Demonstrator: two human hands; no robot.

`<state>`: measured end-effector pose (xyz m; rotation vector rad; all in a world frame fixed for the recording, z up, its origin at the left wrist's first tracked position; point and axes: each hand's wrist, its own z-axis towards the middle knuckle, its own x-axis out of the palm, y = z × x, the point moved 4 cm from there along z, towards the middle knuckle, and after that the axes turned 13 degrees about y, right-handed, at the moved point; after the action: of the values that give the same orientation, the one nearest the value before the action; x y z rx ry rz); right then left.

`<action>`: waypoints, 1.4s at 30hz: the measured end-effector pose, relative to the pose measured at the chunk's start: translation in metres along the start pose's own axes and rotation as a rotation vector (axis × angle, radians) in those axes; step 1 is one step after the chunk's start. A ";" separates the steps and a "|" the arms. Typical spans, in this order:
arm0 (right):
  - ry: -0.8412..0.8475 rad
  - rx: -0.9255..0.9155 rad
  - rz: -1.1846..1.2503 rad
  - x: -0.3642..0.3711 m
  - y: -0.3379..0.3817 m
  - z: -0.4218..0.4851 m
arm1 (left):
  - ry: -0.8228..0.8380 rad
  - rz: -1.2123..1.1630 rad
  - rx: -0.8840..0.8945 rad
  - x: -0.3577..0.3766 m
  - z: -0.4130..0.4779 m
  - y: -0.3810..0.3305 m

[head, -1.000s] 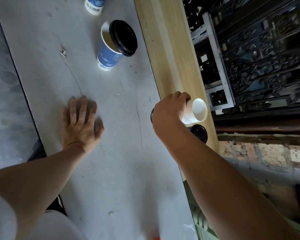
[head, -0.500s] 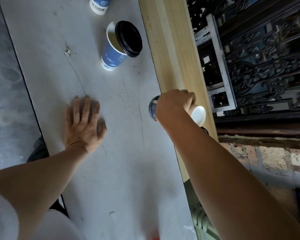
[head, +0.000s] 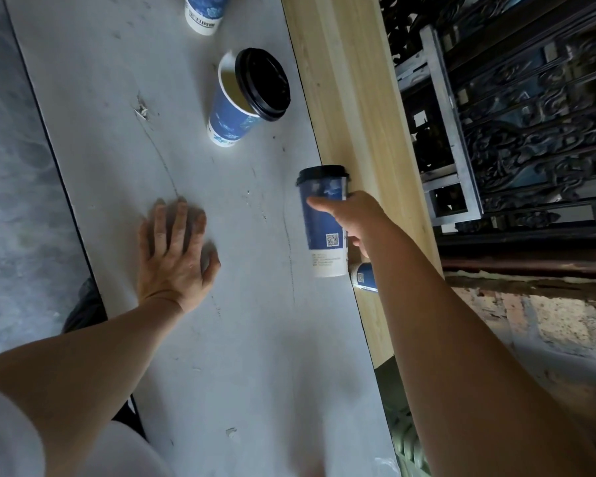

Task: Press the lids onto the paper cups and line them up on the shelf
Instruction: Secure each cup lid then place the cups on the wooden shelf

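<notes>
Right hand [head: 355,218] grips lidded cup [head: 324,232], lid end away from me; shelf [head: 344,98] just right of it, I judge. Left hand [head: 176,249] spread flat on worktop [head: 238,339].

The shelf [head: 341,98] runs along the right edge of the worktop [head: 221,356]. The left hand [head: 176,253] lies flat on the worktop. From it: far cup [head: 203,13] at 12 o'clock; middle cup [head: 229,118], lid [head: 262,84] askew on its rim, at 1 o'clock; lidded cup [head: 322,225], in the right hand [head: 356,215], at 3 o'clock by the shelf.

The lidded cup [head: 320,218] hid most fingers of my right hand [head: 353,215]; my forearm [head: 427,321] covered most of another cup [head: 364,277].
</notes>
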<state>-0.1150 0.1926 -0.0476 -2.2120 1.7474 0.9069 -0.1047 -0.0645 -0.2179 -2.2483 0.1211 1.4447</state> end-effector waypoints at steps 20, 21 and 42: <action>-0.451 -0.170 0.889 -0.034 -0.063 0.070 | -0.101 -0.013 -0.002 0.005 0.000 -0.001; -0.442 -0.159 0.869 -0.034 -0.064 0.073 | -0.111 -0.013 -0.002 0.005 0.000 -0.001; -0.371 -0.022 0.919 -0.019 -0.069 0.092 | -0.145 0.006 -0.021 0.011 0.002 0.000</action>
<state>-0.0853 0.2739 -0.1259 -1.0466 2.5273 1.3675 -0.1014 -0.0620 -0.2278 -2.1527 0.0668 1.6126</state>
